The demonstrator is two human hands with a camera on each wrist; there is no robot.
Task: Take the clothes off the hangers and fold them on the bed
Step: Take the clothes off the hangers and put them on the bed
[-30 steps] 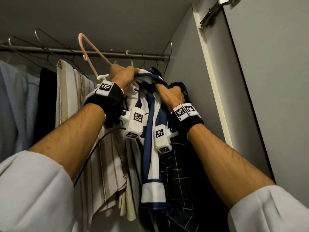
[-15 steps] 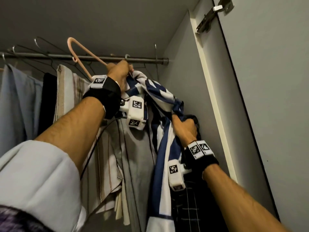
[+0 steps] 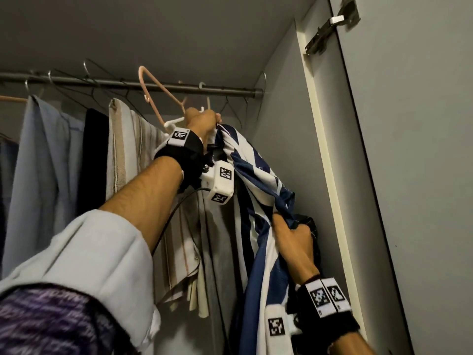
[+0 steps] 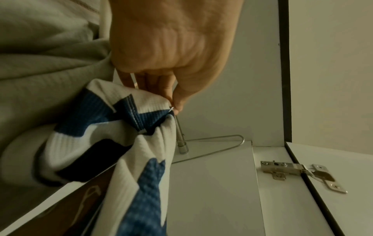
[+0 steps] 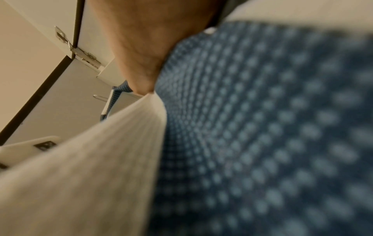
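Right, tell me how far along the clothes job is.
Early. Nothing looks folded; no bed in view. In hand: the right hand grips the blue-and-white shirt, while the left hand holds its top end by the rail. Left: the hanging striped shirt and others.

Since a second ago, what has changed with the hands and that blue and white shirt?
The right hand, gripping the blue and white shirt, has pulled down and away from the rail, stretching the shirt out. The left hand stays up by the rail, holding the shirt's top at its hanger. The other clothes hang as before.
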